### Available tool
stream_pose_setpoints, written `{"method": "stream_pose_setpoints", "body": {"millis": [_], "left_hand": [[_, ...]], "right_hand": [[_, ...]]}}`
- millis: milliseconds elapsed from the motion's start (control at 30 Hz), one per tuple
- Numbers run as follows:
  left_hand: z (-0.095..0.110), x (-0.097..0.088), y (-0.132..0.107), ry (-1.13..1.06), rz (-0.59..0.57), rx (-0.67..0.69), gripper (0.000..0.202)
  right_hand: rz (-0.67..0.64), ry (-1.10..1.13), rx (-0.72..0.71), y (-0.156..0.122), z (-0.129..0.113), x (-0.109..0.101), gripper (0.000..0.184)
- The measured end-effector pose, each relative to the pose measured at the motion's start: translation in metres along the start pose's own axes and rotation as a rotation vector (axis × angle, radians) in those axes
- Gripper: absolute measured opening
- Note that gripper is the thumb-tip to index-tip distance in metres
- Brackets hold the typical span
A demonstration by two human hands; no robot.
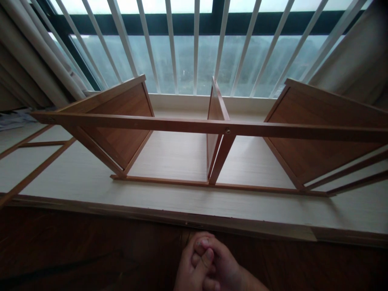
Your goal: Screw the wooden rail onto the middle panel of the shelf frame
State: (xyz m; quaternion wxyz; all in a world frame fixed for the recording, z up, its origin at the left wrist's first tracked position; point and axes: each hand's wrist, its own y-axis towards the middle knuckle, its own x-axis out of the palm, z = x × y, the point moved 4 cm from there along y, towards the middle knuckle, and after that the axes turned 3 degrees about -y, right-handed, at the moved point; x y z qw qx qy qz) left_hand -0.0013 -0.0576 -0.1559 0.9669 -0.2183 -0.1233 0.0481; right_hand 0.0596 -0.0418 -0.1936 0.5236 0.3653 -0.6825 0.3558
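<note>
Pale, faintly grained platform [75, 178] by a barred window [182, 48], curtains [36, 60] either side; dark wood floor [75, 250] below. Wooden shelf frame [194, 127] lies on the platform: three smooth brown panels, thin rails, a screw at centre. Left hand [190, 270] and right hand [221, 268] clasped together over the floor, holding nothing visible, apart from the frame.

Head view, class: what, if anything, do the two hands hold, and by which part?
Nothing can be seen held: the left hand and right hand are clasped together, apart from the wooden shelf frame.
</note>
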Motion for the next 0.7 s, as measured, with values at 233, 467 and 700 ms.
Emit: {"method": "stream_pose_setpoints", "body": {"millis": [233, 467, 700], "left_hand": [[-0.013, -0.002, 0.004, 0.004, -0.006, -0.153, 0.08], [0.004, 0.003, 0.005, -0.068, -0.371, -0.135, 0.067], [0.013, 0.011, 0.003, 0.114, -0.43, -0.038, 0.068]], "right_hand": [[0.085, -0.044, 0.009, -0.002, 0.0, -0.004, 0.066], [0.319, -0.775, -0.131, -0.008, -0.001, -0.009, 0.056], [0.328, -0.932, 0.041, -0.016, -0.006, 0.015, 0.038]]}}
